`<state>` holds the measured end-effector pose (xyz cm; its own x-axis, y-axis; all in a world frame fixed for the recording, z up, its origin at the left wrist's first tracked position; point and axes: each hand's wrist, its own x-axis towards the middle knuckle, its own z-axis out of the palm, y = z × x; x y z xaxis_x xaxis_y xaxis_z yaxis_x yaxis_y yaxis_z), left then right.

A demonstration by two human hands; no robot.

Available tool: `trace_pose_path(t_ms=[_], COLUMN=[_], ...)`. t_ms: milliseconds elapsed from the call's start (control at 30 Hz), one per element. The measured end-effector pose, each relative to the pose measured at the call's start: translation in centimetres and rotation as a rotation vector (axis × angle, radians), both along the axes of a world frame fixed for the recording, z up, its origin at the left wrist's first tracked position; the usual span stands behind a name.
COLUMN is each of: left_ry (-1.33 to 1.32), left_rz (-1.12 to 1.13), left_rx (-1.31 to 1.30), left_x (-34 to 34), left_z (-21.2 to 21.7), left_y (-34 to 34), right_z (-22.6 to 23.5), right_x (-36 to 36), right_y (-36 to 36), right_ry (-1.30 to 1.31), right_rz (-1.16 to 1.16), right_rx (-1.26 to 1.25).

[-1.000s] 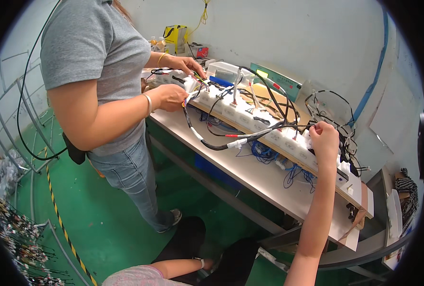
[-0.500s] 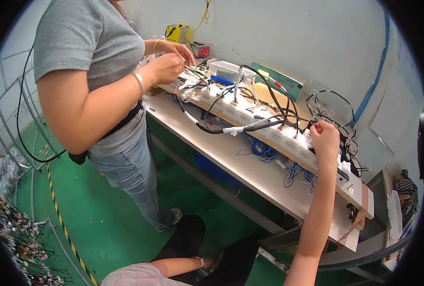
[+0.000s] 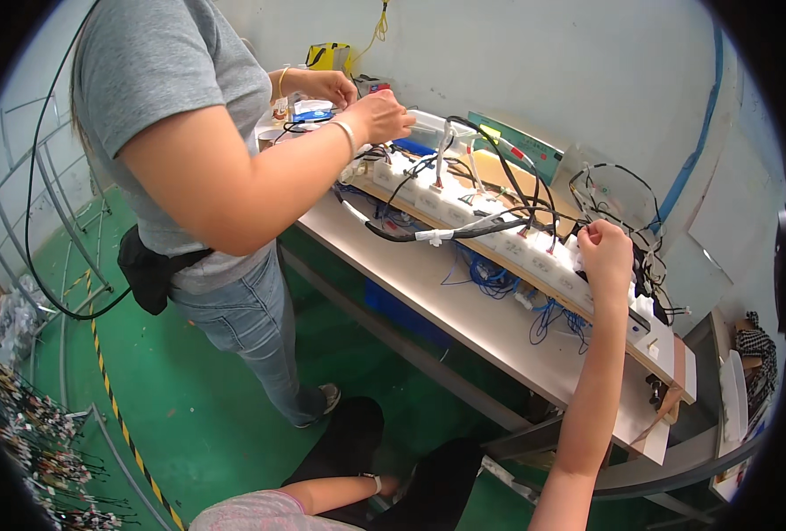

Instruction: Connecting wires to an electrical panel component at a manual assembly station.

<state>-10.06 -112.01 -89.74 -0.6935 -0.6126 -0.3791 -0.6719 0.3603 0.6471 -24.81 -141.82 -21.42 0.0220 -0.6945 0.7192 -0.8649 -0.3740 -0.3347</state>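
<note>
My right hand point(image 3: 607, 255) reaches over the bench with its fingers bent together in a pinch at the right part of a row of white connector blocks point(image 3: 512, 254). What sits between the fingertips is hidden. A black wire harness point(image 3: 474, 234) with white taped spots and plugs lies along these blocks, left of the hand. Black cables point(image 3: 639, 274) bunch up just right of it. My left hand point(image 3: 387, 486) rests low between my legs, away from the bench; its fingers are dark and mostly hidden.
A co-worker in a grey shirt point(image 3: 163, 80) stands at left, one hand point(image 3: 379, 117) over the row's far end. Blue wires point(image 3: 486, 279) hang under the board. Behind stand a clear plastic box point(image 3: 428, 124) and a green box point(image 3: 534, 146). Bundled harnesses point(image 3: 30, 442) hang at lower left.
The co-worker has leaned in and moved both arms, the nearer hand shifting right along the row. My right hand stays pinched at nearly the same spot. My left hand has hardly moved.
</note>
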Motion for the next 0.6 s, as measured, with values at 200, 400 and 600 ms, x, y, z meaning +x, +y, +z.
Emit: trace_pose_path(t_ms=[200,400,600], left_ry=[0.005,0.021,0.035], left_rz=[-0.019,-0.012,-0.069], left_rx=[0.025,0.018,0.017], left_x=[0.3,0.7,0.9], left_z=[1.0,1.0,0.4], left_y=[0.1,0.1,0.1], right_z=[-0.4,-0.2,-0.1], right_x=[0.1,0.4,0.6], right_y=[0.0,0.3,0.4], right_ry=[0.008,-0.009,-0.04], right_rz=[-0.013,0.004,-0.003], right_rx=[0.007,-0.009,0.033])
